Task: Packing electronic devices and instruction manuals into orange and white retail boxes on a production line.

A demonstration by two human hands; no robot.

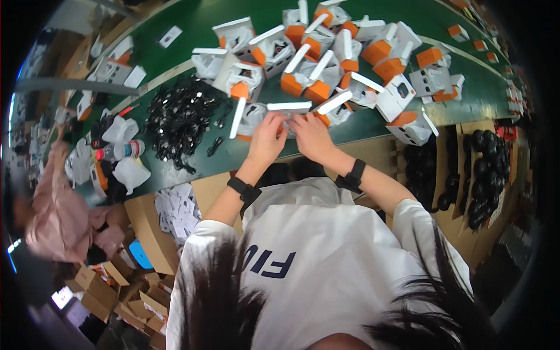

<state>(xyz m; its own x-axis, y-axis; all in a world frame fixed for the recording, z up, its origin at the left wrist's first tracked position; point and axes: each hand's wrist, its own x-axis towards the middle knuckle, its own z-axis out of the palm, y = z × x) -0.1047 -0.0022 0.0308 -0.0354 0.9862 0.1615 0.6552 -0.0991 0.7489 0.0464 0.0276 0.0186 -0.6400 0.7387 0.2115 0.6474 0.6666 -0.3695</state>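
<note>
At the near edge of the green table, my left hand and my right hand meet at a small white and orange box with its lid raised. The fingers of both hands are bent and close together at the box's opening; they cover most of its body, and what lies inside is hidden. Just left of my left hand stands another open box with a clear plastic bag in it. To the right of my right hand is a similar open box with its lid up.
Many more open boxes crowd the table beyond my hands. A heap of black cables lies to the left, near a bottle and plastic bags. Black rounded items fill a carton at right. A co-worker in pink is at far left.
</note>
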